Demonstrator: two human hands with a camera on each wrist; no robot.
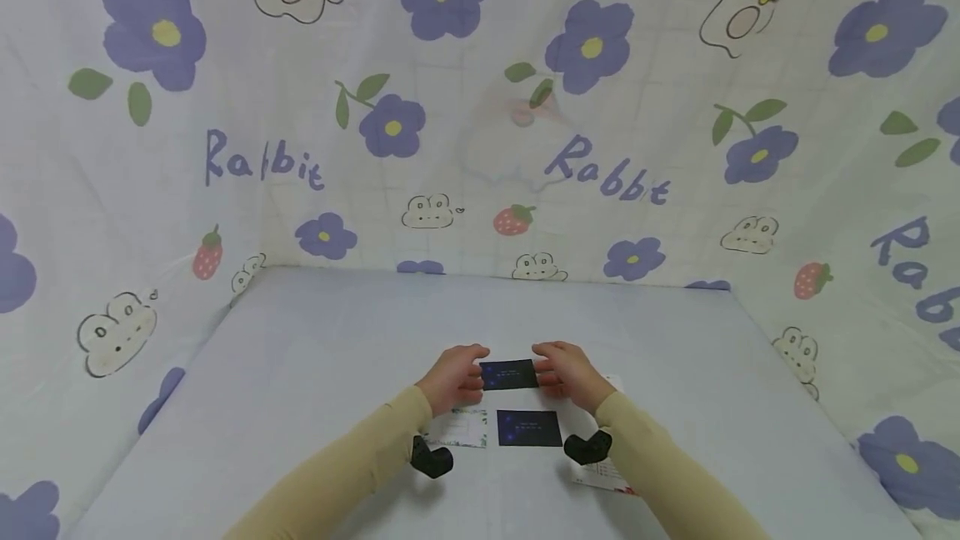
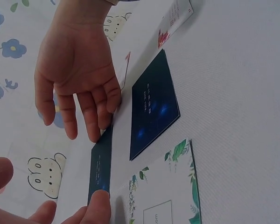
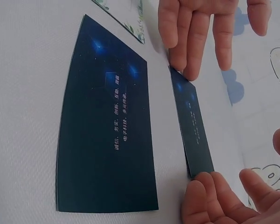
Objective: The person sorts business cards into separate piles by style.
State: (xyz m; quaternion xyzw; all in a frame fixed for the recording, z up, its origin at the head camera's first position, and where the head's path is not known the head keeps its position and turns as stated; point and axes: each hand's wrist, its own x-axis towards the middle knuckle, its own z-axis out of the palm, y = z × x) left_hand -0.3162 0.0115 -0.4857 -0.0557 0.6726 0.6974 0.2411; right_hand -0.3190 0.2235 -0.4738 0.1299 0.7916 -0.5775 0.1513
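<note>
A dark blue card (image 1: 510,374) with small printed text lies flat on the table between my two hands. My left hand (image 1: 453,377) has its fingertips right at the card's left end, the fingers loosely extended. At the right end, the fingers of my right hand (image 1: 573,373) reach the edge in the same way, palm facing inward. In the right wrist view both hands flank this narrow-looking card (image 3: 191,119). Closer to me lies a second dark blue card (image 1: 529,428) of similar look, untouched. Neither hand has its fingers curled round anything.
Left of the nearer dark card is a white card with green leaves (image 1: 471,432), partly behind my left wrist. A white card with red print (image 1: 600,477) lies under my right forearm, largely hidden. Printed rabbit-and-flower cloth (image 1: 480,140) encloses the table (image 1: 360,315).
</note>
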